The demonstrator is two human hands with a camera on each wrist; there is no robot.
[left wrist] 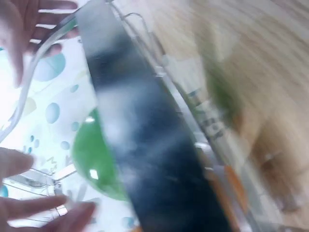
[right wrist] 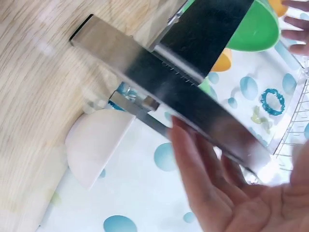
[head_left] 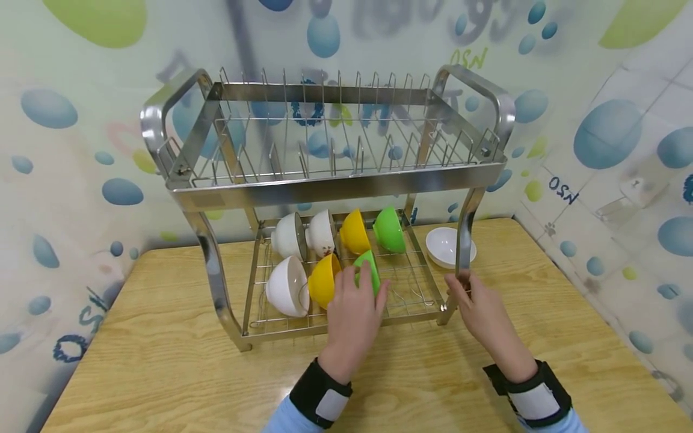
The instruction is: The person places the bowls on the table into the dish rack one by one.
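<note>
My left hand [head_left: 354, 313] reaches over a small green bowl [head_left: 373, 260] in the front row of a metal dish rack's lower tier. Its fingers are extended around the rim; the right wrist view shows a small gap between the fingertips and the bowl. A yellow bowl [head_left: 322, 282] and a white bowl [head_left: 284, 287] stand tilted to its left. My right hand [head_left: 492, 319] holds the front right leg of the dish rack [head_left: 335, 181], thumb and fingers on either side. The leg hides part of those fingers in the right wrist view.
Behind, two white bowls [head_left: 288, 236], another yellow bowl [head_left: 354, 231] and a second green bowl [head_left: 388, 230] stand in a row. The rack's wire upper tier [head_left: 325, 144] overhangs them. A white bowl [head_left: 441, 246] sits outside the rack on the wooden table [head_left: 189, 373].
</note>
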